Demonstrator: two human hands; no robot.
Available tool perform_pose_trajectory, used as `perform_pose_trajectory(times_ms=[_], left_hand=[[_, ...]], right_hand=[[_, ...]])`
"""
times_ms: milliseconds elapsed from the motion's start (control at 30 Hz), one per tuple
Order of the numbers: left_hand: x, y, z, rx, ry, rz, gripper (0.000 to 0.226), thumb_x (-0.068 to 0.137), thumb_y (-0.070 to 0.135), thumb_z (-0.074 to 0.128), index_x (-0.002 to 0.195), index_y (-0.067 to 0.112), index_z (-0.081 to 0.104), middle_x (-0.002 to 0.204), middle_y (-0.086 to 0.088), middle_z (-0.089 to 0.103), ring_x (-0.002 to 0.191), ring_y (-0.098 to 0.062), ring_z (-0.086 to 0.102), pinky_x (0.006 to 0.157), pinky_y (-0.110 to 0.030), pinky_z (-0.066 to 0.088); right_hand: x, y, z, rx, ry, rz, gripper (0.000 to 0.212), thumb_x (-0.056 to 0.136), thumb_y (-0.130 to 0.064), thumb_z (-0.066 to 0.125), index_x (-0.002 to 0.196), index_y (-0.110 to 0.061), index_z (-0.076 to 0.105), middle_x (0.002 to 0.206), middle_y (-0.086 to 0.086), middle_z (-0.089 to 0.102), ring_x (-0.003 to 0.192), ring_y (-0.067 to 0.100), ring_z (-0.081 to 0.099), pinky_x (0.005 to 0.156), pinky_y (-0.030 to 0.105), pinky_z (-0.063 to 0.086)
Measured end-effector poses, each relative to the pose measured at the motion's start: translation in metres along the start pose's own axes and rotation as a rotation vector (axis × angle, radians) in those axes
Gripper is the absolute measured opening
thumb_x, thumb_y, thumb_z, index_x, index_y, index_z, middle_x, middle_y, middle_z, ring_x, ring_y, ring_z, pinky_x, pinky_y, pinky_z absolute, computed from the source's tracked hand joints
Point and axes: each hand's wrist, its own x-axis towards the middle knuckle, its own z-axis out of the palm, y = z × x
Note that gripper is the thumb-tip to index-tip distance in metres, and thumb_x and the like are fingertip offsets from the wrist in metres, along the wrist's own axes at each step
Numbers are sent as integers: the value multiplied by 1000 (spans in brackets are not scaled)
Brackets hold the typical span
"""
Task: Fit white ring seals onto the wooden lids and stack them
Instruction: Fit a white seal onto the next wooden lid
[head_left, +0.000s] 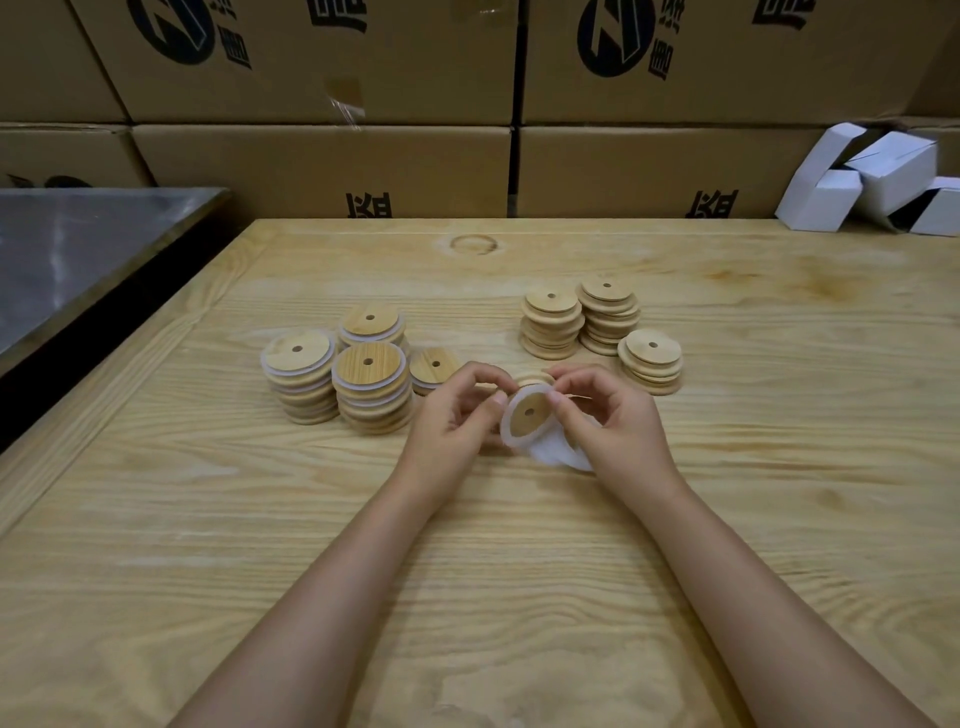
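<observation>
A round wooden lid (529, 411) with a centre hole is held tilted above the table between both hands. A white ring seal (508, 422) sits around its rim. My left hand (457, 415) pinches the lid's left edge. My right hand (613, 421) pinches the right edge and also holds several loose white ring seals (556, 451) under its palm. Stacks of lids with white seals (371, 387) stand to the left. Stacks of bare wooden lids (605, 317) stand to the right.
The wooden table (467, 571) carries everything. Cardboard boxes (322, 171) wall off the back edge. Folded white cartons (878, 182) lie at the back right. A metal surface (78, 249) adjoins the table on the left.
</observation>
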Motion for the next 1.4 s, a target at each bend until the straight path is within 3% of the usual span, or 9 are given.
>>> perform_pose_trajectory(times_ms=[133, 267, 333, 433, 633, 733, 800, 1133, 1400], left_hand=[[1, -4, 2, 53, 38, 11, 8, 83, 25, 63, 80, 33, 61, 71, 4, 67, 68, -12, 66, 59, -32, 58], [1, -9, 1, 188, 70, 48, 7, 84, 31, 61, 81, 36, 56, 72, -5, 67, 70, -23, 66, 66, -48, 57], [1, -9, 1, 218, 78, 58, 4, 84, 31, 59, 83, 33, 56, 74, 2, 67, 73, -20, 67, 68, -51, 56], [0, -9, 0, 234, 88, 62, 4, 85, 28, 56, 82, 28, 54, 73, 12, 66, 72, -12, 67, 68, -48, 56], [0, -10, 0, 327, 128, 122, 18, 92, 13, 55, 82, 27, 50, 65, 5, 67, 65, -17, 66, 63, -37, 55], [1, -13, 0, 383, 148, 164, 23, 93, 11, 53, 81, 29, 46, 56, 7, 61, 51, -2, 54, 54, -15, 43], [1, -13, 0, 394, 149, 169, 24, 93, 10, 53, 81, 29, 45, 52, 11, 58, 47, 3, 48, 50, -7, 33], [1, -15, 1, 348, 115, 161, 15, 88, 22, 55, 79, 33, 48, 79, 12, 65, 68, -1, 63, 59, -12, 46], [1, -14, 0, 345, 117, 161, 20, 89, 16, 58, 79, 30, 50, 68, 12, 65, 64, 1, 63, 56, -11, 44]], right_hand=[[0, 0, 1, 8, 47, 1, 23, 83, -4, 66, 78, -26, 63, 92, -10, 68, 90, 4, 65, 76, 16, 51], [0, 0, 2, 27, 59, 9, 23, 83, -3, 67, 78, -26, 63, 91, -10, 69, 86, 5, 66, 74, 17, 51], [0, -1, 1, 21, 59, 4, 22, 83, -3, 67, 79, -25, 64, 90, -9, 69, 86, 4, 66, 74, 16, 50], [0, -3, 2, 9, 51, -9, 22, 83, -2, 67, 80, -24, 65, 88, -10, 69, 84, 2, 66, 73, 13, 49], [0, -4, 1, -19, 43, -1, 19, 84, -4, 65, 80, -23, 65, 85, -9, 69, 83, 3, 66, 74, 16, 50], [0, -5, 1, -21, 45, -1, 20, 86, -5, 64, 79, -24, 64, 83, -9, 69, 81, 3, 65, 72, 15, 50], [0, -6, 1, -26, 46, 4, 20, 86, -5, 63, 79, -24, 64, 82, -8, 69, 79, 2, 65, 70, 13, 49], [1, -4, -1, -30, 67, 63, 19, 87, -9, 62, 77, -25, 64, 78, -11, 68, 76, 1, 63, 69, 17, 51], [1, -4, 1, -27, 82, 78, 18, 87, -8, 62, 78, -23, 64, 77, -9, 67, 73, 2, 63, 67, 17, 50]])
